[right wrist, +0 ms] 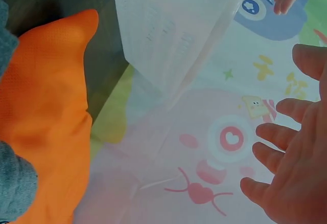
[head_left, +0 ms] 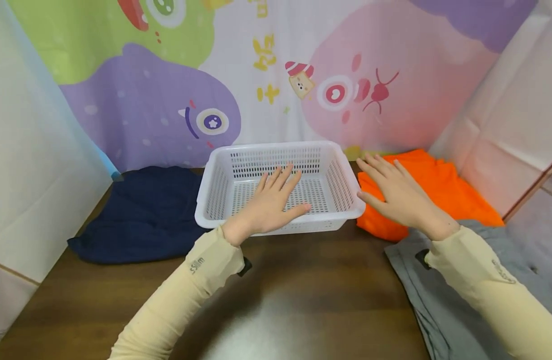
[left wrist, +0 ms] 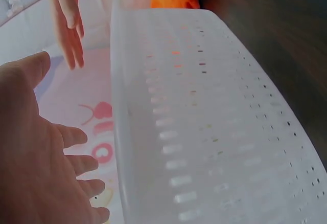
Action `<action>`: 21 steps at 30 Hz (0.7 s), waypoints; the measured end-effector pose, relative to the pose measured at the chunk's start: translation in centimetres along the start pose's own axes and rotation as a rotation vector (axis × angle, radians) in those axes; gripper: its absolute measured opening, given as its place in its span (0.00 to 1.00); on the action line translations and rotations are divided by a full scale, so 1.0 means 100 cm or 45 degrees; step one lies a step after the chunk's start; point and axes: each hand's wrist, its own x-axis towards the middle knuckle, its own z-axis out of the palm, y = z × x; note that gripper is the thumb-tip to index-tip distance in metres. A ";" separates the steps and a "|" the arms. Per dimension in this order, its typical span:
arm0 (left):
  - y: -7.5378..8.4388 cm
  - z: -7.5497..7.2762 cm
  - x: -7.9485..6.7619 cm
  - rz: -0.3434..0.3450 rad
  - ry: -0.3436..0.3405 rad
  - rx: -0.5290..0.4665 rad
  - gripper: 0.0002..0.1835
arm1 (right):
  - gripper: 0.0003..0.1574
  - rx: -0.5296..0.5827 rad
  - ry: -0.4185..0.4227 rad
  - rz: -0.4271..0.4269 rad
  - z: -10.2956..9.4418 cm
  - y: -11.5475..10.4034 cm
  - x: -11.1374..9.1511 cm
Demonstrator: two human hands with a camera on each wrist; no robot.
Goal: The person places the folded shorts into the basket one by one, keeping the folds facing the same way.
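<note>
A white perforated plastic basket [head_left: 276,226] stands at the back middle of the table, with nothing lying in it. My left hand [head_left: 273,202] hovers over its front part, fingers spread and palm down. In the left wrist view that hand [left wrist: 46,147] is apart from the basket wall [left wrist: 204,132]. My right hand [head_left: 399,192] hangs in the air right of the basket, above a folded orange cloth [head_left: 438,180], its fingers stretched out and holding nothing. The right wrist view shows this hand [right wrist: 296,147] well apart from the basket [right wrist: 163,35] and the orange cloth [right wrist: 51,106].
Dark navy folded cloth [head_left: 145,220] lies left of the basket. A grey cloth [head_left: 438,290] lies at the right front, under my right forearm. Behind the brown table [head_left: 294,300] hangs a cartoon-printed curtain [head_left: 266,65], and pale panels [head_left: 28,150] flank both sides.
</note>
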 end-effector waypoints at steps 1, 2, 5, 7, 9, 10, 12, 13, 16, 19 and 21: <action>0.001 0.002 0.000 0.003 -0.004 -0.006 0.43 | 0.44 0.001 -0.005 0.002 0.001 0.000 -0.001; 0.002 0.003 -0.001 0.007 -0.008 -0.011 0.43 | 0.44 0.002 -0.007 0.006 0.002 0.000 -0.002; 0.005 0.005 -0.001 0.025 -0.010 -0.031 0.43 | 0.44 -0.001 0.000 0.009 0.003 0.000 -0.003; 0.008 0.005 -0.001 0.032 -0.015 -0.036 0.43 | 0.44 -0.005 0.007 0.009 0.002 0.001 -0.005; 0.011 0.006 -0.001 0.035 -0.022 -0.033 0.43 | 0.44 -0.010 0.016 0.007 0.001 0.002 -0.007; 0.012 0.006 -0.001 0.039 -0.024 -0.034 0.44 | 0.43 -0.011 0.020 0.006 0.001 0.003 -0.008; 0.016 0.007 -0.001 0.050 -0.031 -0.030 0.44 | 0.43 -0.012 0.020 0.011 0.000 0.004 -0.011; 0.018 0.008 -0.001 0.057 -0.031 -0.032 0.44 | 0.43 -0.012 0.019 0.016 0.000 0.005 -0.013; 0.023 0.010 -0.001 0.080 -0.027 -0.031 0.43 | 0.43 -0.007 -0.004 0.035 -0.002 0.006 -0.017; 0.028 0.012 -0.001 0.101 -0.028 -0.018 0.43 | 0.44 -0.002 -0.016 0.046 -0.003 0.009 -0.020; 0.031 0.013 0.000 0.124 -0.025 0.002 0.43 | 0.45 0.000 -0.017 0.047 -0.003 0.010 -0.023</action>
